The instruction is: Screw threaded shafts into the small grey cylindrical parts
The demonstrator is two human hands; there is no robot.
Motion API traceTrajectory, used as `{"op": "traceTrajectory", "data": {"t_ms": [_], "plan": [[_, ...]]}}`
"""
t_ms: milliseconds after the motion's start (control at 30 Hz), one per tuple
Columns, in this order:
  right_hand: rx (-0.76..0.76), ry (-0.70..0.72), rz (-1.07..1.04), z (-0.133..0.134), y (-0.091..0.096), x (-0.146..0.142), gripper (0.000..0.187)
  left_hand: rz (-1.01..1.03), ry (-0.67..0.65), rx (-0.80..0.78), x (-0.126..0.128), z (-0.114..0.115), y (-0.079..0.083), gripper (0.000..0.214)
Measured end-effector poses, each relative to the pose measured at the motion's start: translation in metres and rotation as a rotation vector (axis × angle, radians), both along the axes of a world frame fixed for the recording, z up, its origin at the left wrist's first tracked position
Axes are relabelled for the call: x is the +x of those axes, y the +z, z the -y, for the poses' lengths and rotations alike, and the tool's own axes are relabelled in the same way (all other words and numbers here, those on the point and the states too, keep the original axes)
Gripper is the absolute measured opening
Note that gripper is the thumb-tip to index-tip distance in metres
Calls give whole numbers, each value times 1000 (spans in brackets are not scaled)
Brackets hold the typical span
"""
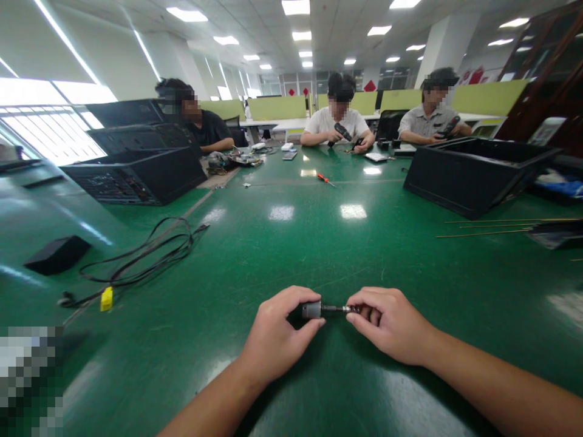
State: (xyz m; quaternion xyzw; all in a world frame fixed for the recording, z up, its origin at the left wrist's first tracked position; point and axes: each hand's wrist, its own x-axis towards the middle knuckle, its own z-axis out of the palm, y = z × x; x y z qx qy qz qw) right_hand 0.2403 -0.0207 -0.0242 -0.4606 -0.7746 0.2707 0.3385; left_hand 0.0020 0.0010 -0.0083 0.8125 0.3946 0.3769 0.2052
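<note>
A small tool with a grey cylindrical head (pixel 312 310) and a thin dark shaft (pixel 333 309) lies level between my hands, just above or on the green tabletop; which of the two I cannot tell. My left hand (pixel 280 328) has the head between its thumb and index finger. At the other end, my right hand (pixel 392 325) pinches the shaft near some silver rings, with the fingertips hiding part of it. A dark tip shows among those right fingers. The tool's exact kind is not clear.
Black cables (pixel 136 261) with a yellow tag (pixel 106 298) and a black block (pixel 57 255) lie at left. Black computer cases (pixel 150 176) stand left and right. An orange screwdriver (pixel 324 179) lies farther off. Thin rods (pixel 492 229) extend from the right. Three people sit across the table.
</note>
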Motion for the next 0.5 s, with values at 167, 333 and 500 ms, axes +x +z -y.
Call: {"op": "traceTrajectory", "data": {"t_ms": [167,333,500], "plan": [[-7,-4,4,0,0,1,10,-4,5,3,-1,-1,0,28],[-5,-6,6,-1,1,1,10,4,2,5,-2,-2,1,28],[-7,-12,2,-1,0,1,10,5,4,0,-2,-2,1,28]]}}
